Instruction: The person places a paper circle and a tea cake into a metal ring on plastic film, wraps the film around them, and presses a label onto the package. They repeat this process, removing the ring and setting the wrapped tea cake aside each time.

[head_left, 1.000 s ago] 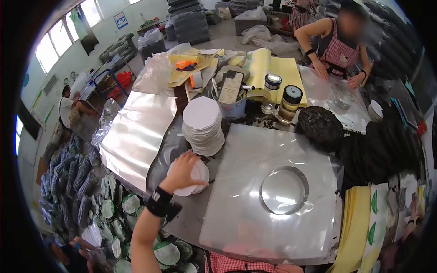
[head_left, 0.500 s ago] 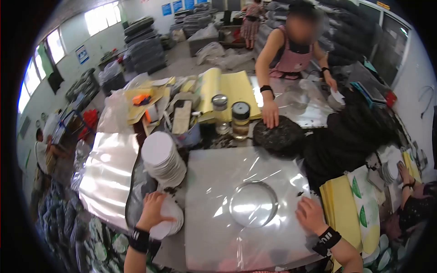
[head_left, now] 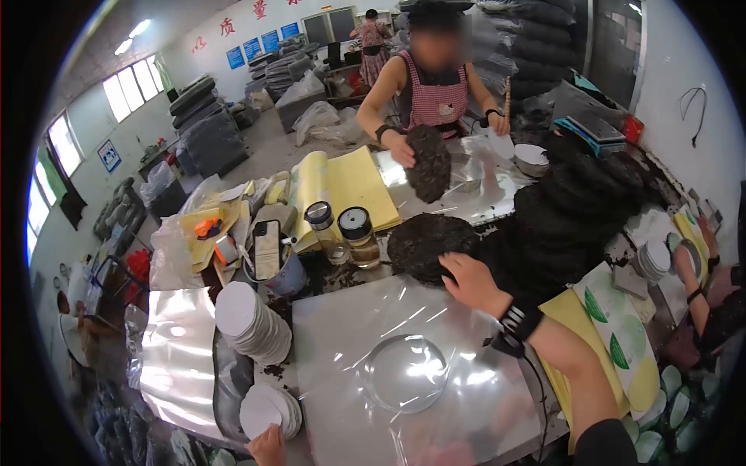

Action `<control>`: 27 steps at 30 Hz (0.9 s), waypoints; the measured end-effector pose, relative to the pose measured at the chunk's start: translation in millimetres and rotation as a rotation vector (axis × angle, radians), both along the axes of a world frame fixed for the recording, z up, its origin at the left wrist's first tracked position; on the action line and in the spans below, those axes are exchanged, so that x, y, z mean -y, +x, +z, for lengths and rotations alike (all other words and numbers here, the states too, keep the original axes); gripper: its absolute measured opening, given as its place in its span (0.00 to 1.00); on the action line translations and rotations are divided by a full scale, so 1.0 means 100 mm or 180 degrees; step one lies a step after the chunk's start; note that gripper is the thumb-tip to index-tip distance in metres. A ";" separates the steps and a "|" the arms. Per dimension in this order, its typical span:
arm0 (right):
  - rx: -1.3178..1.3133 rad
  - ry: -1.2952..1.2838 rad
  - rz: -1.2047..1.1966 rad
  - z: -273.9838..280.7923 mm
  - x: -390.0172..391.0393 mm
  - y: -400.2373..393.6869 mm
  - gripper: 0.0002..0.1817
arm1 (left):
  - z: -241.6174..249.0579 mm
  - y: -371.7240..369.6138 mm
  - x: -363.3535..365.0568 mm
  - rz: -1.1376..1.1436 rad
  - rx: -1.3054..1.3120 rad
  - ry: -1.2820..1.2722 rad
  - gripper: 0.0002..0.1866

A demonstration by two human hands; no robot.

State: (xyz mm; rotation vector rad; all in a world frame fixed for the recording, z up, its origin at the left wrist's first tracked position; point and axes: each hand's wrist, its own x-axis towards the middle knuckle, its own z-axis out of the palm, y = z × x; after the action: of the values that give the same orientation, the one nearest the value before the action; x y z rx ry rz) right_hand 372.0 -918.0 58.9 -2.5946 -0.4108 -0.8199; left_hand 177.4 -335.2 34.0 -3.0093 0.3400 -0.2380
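Observation:
My right hand [head_left: 470, 281], with a black wristband, touches the near right edge of a dark round cake [head_left: 431, 242]; its fingers are closed on that edge. My left hand [head_left: 268, 445] pinches the edge of the top white paper disc on a short stack [head_left: 266, 412] at the lower left. Between my arms, a round metal ring [head_left: 407, 373] sits on a clear plastic sheet [head_left: 334, 342]. A taller stack of white discs [head_left: 247, 322] stands beyond the short one.
Across the table a co-worker [head_left: 435, 89] holds up another dark cake [head_left: 428, 165]. Dark cakes [head_left: 575, 221] are piled at right. Two glass jars [head_left: 358, 235], a phone [head_left: 267, 248] and yellow paper [head_left: 342, 186] lie beyond the sheet. Another person's hand [head_left: 685, 264] is at far right.
My right hand has moved from the sheet's right edge up to the dark cake. My left hand has moved lower on the short stack. The co-worker has lifted a cake. The view has shifted.

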 end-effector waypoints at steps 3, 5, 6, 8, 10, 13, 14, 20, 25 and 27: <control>-0.0173 -0.0875 -0.0052 -0.32 -0.09 0.52 0.25 | 0.35 -0.02 0.30 0.0199 -0.0084 -0.0237 0.09; -0.0580 -0.0808 -0.0203 -0.57 -0.10 0.59 0.24 | 0.72 0.01 0.61 0.0227 0.0063 -0.0698 0.09; -0.0707 -0.0696 -0.0172 -0.62 -0.04 0.63 0.22 | 0.80 0.05 0.73 -0.0274 0.0468 -0.1011 0.14; -0.0757 0.0149 0.0117 -0.60 0.09 0.70 0.20 | 0.95 0.16 1.28 -0.1261 0.1145 -0.1479 0.13; -0.0532 0.0817 0.0181 -0.41 0.06 0.58 0.18 | 0.95 0.40 1.98 -0.2178 0.1074 -0.1862 0.11; 0.0218 0.0414 0.0413 0.44 -0.33 -0.15 0.22 | 0.26 0.55 2.43 -0.2552 0.0314 -0.1736 0.16; 0.0211 0.0217 0.0635 0.61 -0.42 -0.49 0.24 | 0.08 0.53 2.46 -0.2519 0.0280 -0.1725 0.16; -0.0392 -0.0574 0.1695 -0.24 -0.92 -1.92 0.29 | 0.07 0.14 2.07 -0.3414 -0.0292 -0.1735 0.18; -0.1046 -0.0031 0.1290 0.45 -1.00 -1.71 0.42 | 0.38 0.55 2.18 -0.2157 -0.0715 -0.1767 0.21; -0.1610 -0.0513 0.0828 0.42 -1.14 -1.42 0.39 | 0.46 0.85 2.44 -0.2042 -0.0712 -0.1551 0.28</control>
State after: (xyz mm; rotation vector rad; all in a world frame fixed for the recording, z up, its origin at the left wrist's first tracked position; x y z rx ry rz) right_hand 229.8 -804.4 100.8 -2.6884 -0.6580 -0.0356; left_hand 262.2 -579.0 80.0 -3.2794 1.4645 -0.0243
